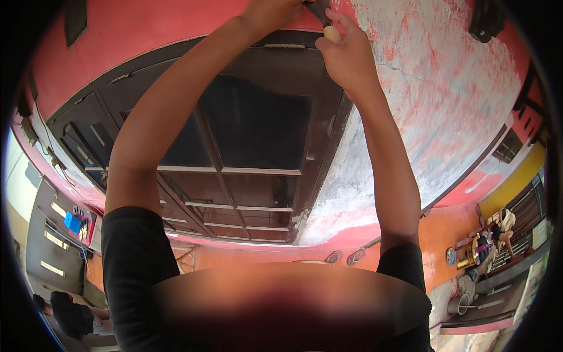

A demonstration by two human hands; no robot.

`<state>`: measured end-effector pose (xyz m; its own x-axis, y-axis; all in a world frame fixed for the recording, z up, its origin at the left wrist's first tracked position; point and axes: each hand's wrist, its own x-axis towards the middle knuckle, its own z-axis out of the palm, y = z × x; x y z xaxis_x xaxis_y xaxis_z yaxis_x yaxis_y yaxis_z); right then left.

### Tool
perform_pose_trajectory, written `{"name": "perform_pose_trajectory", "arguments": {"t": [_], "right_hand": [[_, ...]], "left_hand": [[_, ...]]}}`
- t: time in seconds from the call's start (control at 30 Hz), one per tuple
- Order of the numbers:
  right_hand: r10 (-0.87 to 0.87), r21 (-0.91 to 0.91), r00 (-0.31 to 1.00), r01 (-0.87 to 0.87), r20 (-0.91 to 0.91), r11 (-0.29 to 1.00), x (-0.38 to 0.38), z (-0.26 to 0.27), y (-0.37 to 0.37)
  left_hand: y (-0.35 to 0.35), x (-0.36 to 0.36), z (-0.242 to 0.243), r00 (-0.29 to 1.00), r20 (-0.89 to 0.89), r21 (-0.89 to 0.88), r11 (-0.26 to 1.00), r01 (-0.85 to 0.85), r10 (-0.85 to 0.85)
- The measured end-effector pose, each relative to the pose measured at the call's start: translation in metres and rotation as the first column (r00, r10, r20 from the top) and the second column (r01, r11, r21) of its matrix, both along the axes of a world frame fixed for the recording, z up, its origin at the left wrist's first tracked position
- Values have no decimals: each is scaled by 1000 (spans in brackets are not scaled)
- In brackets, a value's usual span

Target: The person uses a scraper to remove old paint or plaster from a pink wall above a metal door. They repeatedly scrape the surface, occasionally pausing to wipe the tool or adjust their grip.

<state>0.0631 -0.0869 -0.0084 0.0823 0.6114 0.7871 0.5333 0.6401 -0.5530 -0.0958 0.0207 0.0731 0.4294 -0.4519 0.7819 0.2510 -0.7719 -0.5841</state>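
Both my arms reach up to the top of the view. My right hand [352, 55] grips the pale wooden handle of a scraper [332, 35], its dark blade pointing up and left. My left hand [277, 11] is beside the blade at the top edge; its fingers are partly cut off, so their hold on the blade is unclear. Behind the hands is a pink wall [176, 24]. To the right, a wall patch [426, 101] shows white and grey with streaks of pink and a thin crack. A dark brown wooden window [259, 119] with glass panes lies below the hands.
Slippers [356, 256] rest on the orange tiled floor [440, 233]. A bucket [459, 304] stands at lower right. Beyond it, a person [501, 235] is near a small table with things on it. Another person [72, 314] in dark clothing is at lower left. Cables [48, 152] run along the left wall.
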Motion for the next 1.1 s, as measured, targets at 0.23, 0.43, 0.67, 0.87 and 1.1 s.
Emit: {"name": "perform_pose_trajectory", "arguments": {"t": [0.23, 0.43, 0.67, 0.87, 1.1], "right_hand": [[7, 57, 999, -9, 36, 998, 5, -6, 10], [-9, -33, 999, 10, 37, 999, 9, -12, 0], [-32, 129, 998, 25, 52, 991, 5, 0, 14], [-27, 71, 999, 25, 22, 997, 18, -2, 11], [-53, 52, 996, 49, 69, 997, 18, -8, 9]], "left_hand": [[4, 3, -7, 998, 58, -7, 1000, -6, 7], [-2, 4, -21, 997, 50, -81, 995, -57, 61], [1, 2, -4, 992, 95, -14, 997, -78, 79], [12, 17, -4, 997, 69, -51, 999, -19, 23], [-2, 13, -13, 999, 35, -66, 998, -18, 21]]}}
